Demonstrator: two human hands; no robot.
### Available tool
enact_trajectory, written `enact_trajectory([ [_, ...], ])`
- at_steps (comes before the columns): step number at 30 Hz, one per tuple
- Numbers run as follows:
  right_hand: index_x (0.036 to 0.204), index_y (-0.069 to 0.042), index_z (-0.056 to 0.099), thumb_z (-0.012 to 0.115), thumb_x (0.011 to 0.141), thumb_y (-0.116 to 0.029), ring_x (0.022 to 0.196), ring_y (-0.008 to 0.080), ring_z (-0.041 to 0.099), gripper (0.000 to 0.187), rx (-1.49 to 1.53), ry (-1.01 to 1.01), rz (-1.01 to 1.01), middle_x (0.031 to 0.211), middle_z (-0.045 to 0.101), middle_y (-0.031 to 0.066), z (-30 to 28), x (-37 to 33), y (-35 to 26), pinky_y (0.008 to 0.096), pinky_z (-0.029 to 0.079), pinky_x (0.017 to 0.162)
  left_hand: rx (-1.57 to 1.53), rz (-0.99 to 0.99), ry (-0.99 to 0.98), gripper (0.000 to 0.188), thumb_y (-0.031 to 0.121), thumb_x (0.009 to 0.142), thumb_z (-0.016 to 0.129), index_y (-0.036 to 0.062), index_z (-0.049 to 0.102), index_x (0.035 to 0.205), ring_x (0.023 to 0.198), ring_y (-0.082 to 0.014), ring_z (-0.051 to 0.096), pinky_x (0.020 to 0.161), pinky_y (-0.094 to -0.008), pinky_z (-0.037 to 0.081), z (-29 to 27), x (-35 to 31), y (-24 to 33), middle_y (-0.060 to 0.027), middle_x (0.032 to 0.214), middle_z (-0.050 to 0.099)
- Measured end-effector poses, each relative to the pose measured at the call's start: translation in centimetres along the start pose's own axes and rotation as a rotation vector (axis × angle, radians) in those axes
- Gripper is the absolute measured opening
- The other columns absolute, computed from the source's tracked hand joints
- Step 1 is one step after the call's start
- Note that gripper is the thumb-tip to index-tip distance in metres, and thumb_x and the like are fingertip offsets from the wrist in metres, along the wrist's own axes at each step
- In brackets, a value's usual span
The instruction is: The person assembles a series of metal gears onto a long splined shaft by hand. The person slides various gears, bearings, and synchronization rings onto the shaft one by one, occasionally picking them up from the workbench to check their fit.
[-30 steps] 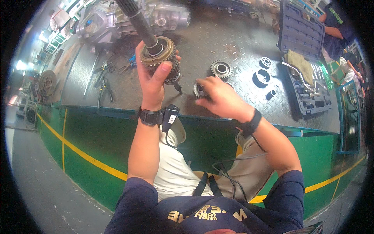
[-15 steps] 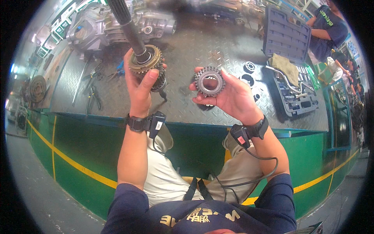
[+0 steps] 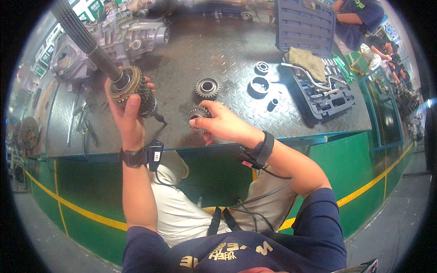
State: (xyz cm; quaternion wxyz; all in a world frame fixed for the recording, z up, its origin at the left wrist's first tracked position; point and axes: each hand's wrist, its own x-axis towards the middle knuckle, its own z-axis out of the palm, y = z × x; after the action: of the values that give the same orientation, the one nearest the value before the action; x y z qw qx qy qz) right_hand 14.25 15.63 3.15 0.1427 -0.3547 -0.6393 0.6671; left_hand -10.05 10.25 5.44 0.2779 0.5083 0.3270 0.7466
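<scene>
Clasping toothed steel gears (image 3: 146, 101) already on a grey splined shaft (image 3: 101, 58), the left hand (image 3: 129, 113) is over the metal table (image 3: 241, 109); the right hand (image 3: 224, 123) pinches a loose grey ring gear (image 3: 196, 112), another round gear (image 3: 208, 93) lying unmounted.

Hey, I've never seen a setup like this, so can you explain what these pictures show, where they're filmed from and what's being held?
There's no robot here, just a person's two bare hands. A camera worn on the head looks down; its wide lens makes straight edges bend. The left hand holds a long shaft with gears around it, tilted. The right hand grips a small gear. On the metal table lie another gear, a bearing, a ring, a small sleeve and an open toolbox with a cloth on it. A big metal casing sits at the far left.
</scene>
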Motion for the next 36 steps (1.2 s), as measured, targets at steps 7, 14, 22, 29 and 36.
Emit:
enact_trajectory([
  [7, 0.130, 0.011, 0.054, 0.068, 0.095, -0.012, 0.064, 0.0178, 0.071, 0.044, -0.127, 0.084, 0.032, 0.089, 0.070, 0.0133, 0.6, -0.3, -0.3, 0.0336, 0.062, 0.057, 0.014, 0.009, -0.010, 0.077, 0.034, 0.094, 0.079, 0.0029, 0.040, 0.152, 0.108, -0.0277, 0.069, 0.096, -0.0430, 0.057, 0.1, 0.0, 0.0, -0.0157, 0.127, 0.063],
  [14, 0.139, 0.001, 0.053, 0.061, 0.095, -0.009, 0.067, 0.0222, 0.072, 0.045, 0.163, -0.012, 0.035, 0.094, 0.068, 0.0141, 1.1, 0.2, -0.5, 0.0367, 0.064, 0.060, 0.046, -0.012, -0.010, 0.079, 0.034, 0.093, 0.080, 0.0039, 0.039, 0.153, 0.107, -0.0272, 0.070, 0.097, -0.0417, 0.056, -0.2, -0.3, 0.8, -0.0171, 0.124, 0.066],
  [22, 0.158, -0.006, 0.038, 0.056, 0.091, -0.007, 0.089, 0.0291, 0.074, 0.069, 0.847, -0.302, -0.142, 0.139, 0.063, 0.0271, -1.5, -0.4, -1.5, 0.0509, 0.061, 0.094, 0.049, -0.015, -0.021, 0.081, 0.024, 0.093, 0.080, 0.0044, 0.034, 0.157, 0.108, -0.0252, 0.070, 0.097, -0.0397, 0.056, -0.6, -0.3, 0.6, -0.0153, 0.128, 0.066],
  [29, 0.161, -0.004, 0.037, 0.064, 0.096, -0.001, 0.102, 0.0256, 0.077, 0.070, 0.681, -0.192, -0.261, 0.144, 0.059, 0.0268, -0.9, -2.3, -3.6, 0.0400, 0.065, 0.091, -0.034, -0.036, -0.007, 0.082, 0.017, 0.092, 0.081, 0.0047, 0.033, 0.157, 0.107, -0.0217, 0.070, 0.095, -0.0376, 0.057, 0.2, -0.1, 0.6, -0.0130, 0.127, 0.065],
  [36, 0.145, -0.001, 0.051, 0.068, 0.102, -0.018, 0.104, 0.0323, 0.076, 0.050, 0.802, -0.223, -0.260, 0.133, 0.067, 0.0263, -1.0, -2.1, -2.9, 0.0458, 0.064, 0.091, 0.010, 0.003, -0.037, 0.077, 0.030, 0.095, 0.077, 0.0043, 0.036, 0.155, 0.109, -0.0279, 0.070, 0.097, -0.0435, 0.059, 0.3, 0.1, 0.2, -0.0167, 0.127, 0.065],
])
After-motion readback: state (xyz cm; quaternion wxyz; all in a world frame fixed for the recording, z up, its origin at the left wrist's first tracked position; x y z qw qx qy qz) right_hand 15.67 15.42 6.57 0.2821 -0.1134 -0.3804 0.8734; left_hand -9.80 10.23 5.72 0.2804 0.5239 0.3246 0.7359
